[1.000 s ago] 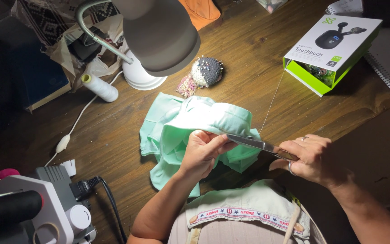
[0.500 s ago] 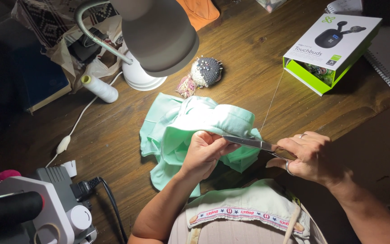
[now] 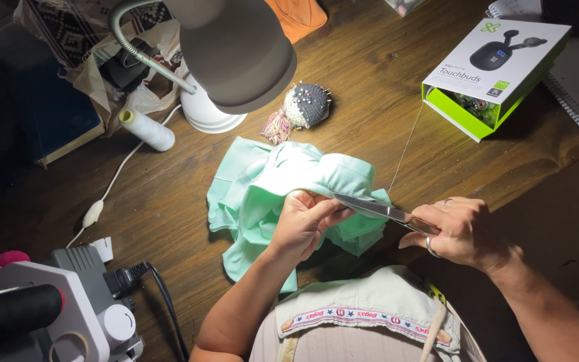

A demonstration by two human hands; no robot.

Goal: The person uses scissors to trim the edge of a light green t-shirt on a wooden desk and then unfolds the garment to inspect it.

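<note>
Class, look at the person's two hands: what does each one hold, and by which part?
The left hand pinches the mint-green fabric at a folded edge. The right hand holds the scissors by the handle end, blades pointing toward the fabric.

Dark wooden table [image 3: 383, 87], grey gooseneck desk lamp [image 3: 236, 50] lit, dim surroundings

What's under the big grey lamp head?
Under the grey lamp head you can see part of its white round base on the wooden table, next to a pincushion. The rest of the base is hidden by the lamp head.
</note>
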